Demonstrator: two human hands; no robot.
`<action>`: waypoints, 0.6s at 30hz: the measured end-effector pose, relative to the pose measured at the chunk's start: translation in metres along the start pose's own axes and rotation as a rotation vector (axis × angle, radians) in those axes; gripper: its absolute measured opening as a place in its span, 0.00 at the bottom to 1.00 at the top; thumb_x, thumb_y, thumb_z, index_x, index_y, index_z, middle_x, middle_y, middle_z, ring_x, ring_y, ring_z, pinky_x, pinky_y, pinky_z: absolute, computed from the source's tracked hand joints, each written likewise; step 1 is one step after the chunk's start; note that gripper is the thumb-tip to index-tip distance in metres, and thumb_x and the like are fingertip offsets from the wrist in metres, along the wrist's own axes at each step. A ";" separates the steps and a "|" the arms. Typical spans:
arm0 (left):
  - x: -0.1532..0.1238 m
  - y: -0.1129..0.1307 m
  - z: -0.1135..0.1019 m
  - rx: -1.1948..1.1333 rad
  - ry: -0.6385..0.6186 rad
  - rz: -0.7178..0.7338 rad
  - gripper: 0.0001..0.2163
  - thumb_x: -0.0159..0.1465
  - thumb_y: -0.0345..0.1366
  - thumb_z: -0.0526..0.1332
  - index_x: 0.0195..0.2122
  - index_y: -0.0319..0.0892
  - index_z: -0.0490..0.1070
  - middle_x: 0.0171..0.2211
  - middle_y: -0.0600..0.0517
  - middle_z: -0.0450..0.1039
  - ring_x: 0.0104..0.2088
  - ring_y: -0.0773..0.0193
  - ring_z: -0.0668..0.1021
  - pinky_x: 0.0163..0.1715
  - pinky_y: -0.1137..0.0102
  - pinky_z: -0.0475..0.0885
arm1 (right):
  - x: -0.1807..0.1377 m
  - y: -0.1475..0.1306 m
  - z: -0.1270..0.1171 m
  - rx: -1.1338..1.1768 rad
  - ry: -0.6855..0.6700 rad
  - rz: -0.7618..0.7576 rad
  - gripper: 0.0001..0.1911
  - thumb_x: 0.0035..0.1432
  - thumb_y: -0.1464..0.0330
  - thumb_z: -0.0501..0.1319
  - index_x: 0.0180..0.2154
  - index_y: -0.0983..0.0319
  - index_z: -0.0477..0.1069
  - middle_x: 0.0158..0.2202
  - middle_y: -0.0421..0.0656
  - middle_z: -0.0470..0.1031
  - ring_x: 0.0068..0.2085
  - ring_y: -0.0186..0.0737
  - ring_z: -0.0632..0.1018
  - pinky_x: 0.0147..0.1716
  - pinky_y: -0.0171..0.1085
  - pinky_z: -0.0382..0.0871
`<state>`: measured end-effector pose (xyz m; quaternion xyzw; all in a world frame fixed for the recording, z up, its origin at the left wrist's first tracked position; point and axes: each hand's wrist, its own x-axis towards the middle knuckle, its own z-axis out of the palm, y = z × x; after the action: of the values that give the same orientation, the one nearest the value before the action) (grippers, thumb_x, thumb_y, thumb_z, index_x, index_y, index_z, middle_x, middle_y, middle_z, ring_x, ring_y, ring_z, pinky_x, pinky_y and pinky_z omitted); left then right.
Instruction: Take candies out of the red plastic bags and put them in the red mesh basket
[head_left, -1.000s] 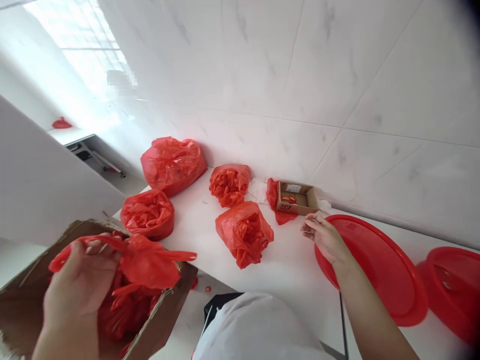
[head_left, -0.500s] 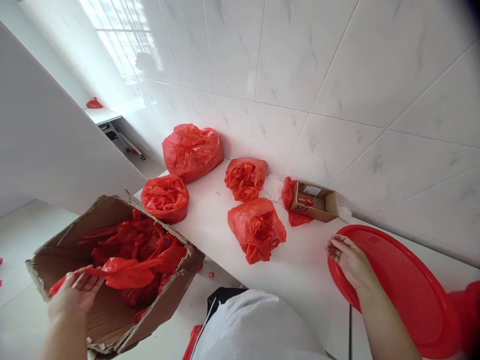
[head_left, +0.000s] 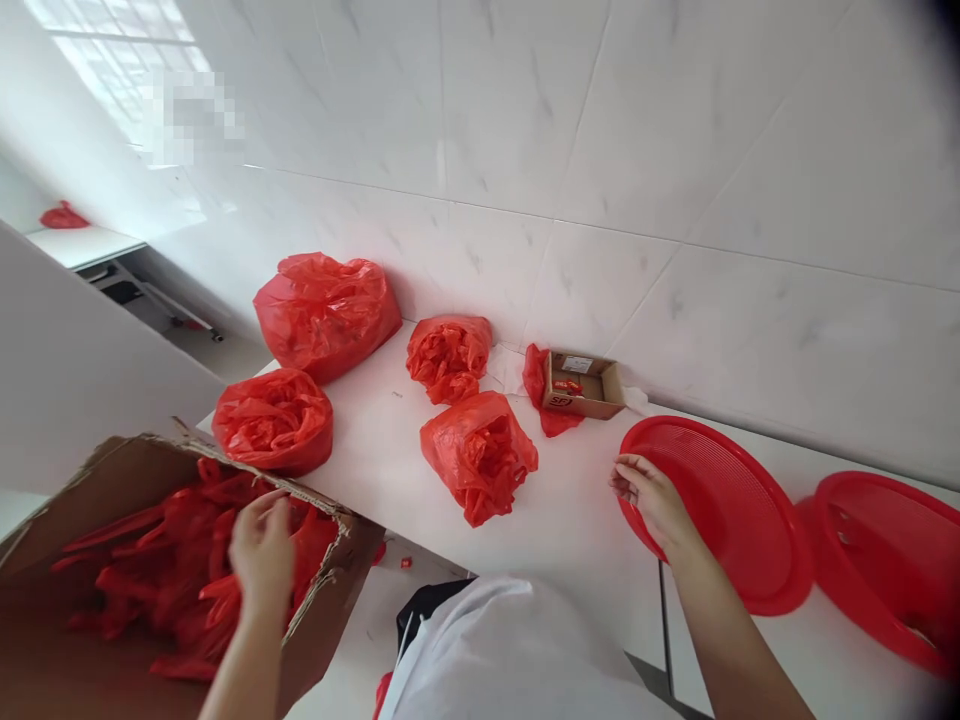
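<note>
My left hand (head_left: 262, 548) is over the right side of a large cardboard box (head_left: 334, 580), slightly blurred, its fingers loosely bent and apart with nothing seen in them. Inside the box lies a heap of red plastic bags (head_left: 161, 560), some with knotted or twisted ends. My right hand (head_left: 651, 500) hovers at the left rim of a shallow red plastic basket (head_left: 727, 500). Its thumb and fingers are pinched together; whatever may be between them is too small to make out.
Bunched red plastic bags (head_left: 480, 450) stand on the white table (head_left: 577, 530), several against the tiled wall. A small cardboard box (head_left: 585, 385) with a red packet inside stands near the wall. A second red basket (head_left: 885, 570) is at the far right.
My left hand has let go of the red plastic bag and moved right across the box; the bag lies in the heap. My right hand stays by the basket. The view has shifted right.
</note>
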<state>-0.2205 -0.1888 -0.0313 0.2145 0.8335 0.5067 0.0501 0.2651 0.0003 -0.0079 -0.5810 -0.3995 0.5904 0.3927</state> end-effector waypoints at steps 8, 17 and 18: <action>-0.162 0.091 0.165 0.157 -0.848 0.890 0.12 0.66 0.34 0.52 0.44 0.46 0.74 0.54 0.45 0.69 0.55 0.55 0.69 0.57 0.57 0.62 | -0.035 0.020 -0.033 -0.077 0.176 -0.061 0.13 0.51 0.59 0.65 0.37 0.59 0.72 0.31 0.40 0.75 0.34 0.39 0.76 0.37 0.40 0.70; -0.093 0.046 0.192 0.989 -0.891 0.683 0.22 0.63 0.38 0.49 0.52 0.28 0.70 0.56 0.29 0.66 0.60 0.37 0.64 0.57 0.49 0.59 | -0.045 0.073 -0.233 -0.001 0.983 -0.057 0.23 0.37 0.65 0.67 0.40 0.57 0.69 0.27 0.37 0.72 0.27 0.38 0.75 0.27 0.37 0.69; -0.086 0.043 0.190 1.031 -0.846 0.693 0.22 0.63 0.38 0.49 0.52 0.29 0.70 0.57 0.31 0.66 0.61 0.40 0.64 0.58 0.52 0.59 | -0.045 0.078 -0.251 0.003 1.012 -0.036 0.26 0.36 0.65 0.68 0.41 0.57 0.68 0.26 0.37 0.72 0.25 0.39 0.74 0.25 0.37 0.69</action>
<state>-0.0728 -0.0501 -0.0974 0.6375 0.7594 -0.0870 0.0968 0.5168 -0.0667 -0.0654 -0.7868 -0.1681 0.2285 0.5482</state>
